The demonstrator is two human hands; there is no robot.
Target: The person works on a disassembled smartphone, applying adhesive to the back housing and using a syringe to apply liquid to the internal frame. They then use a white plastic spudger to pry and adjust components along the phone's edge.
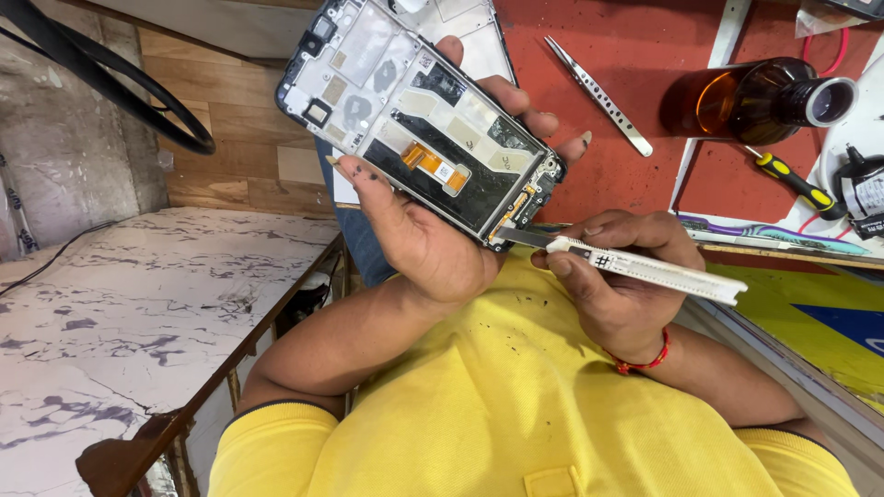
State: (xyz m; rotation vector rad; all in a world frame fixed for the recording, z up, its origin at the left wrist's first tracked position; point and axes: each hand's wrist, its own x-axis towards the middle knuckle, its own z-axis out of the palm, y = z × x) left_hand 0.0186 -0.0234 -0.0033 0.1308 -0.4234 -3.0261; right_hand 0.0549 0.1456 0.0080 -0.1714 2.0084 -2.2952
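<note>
My left hand [419, 230] is clamped around the opened phone frame [414, 120], while my right hand [617, 276] pinches a white blade tool [645, 267], tip touching the frame's lower corner.

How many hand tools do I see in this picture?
3: a knife in the right hand, tweezers and a screwdriver on the red mat. More may be hidden.

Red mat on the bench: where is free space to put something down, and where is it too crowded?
The red mat is bare between the tweezers and the opened phone held in the left hand, and below the tweezers. Crowded: the right side, with brown bottle and yellow-handled screwdriver, and near the right hand holding the white knife.
</note>
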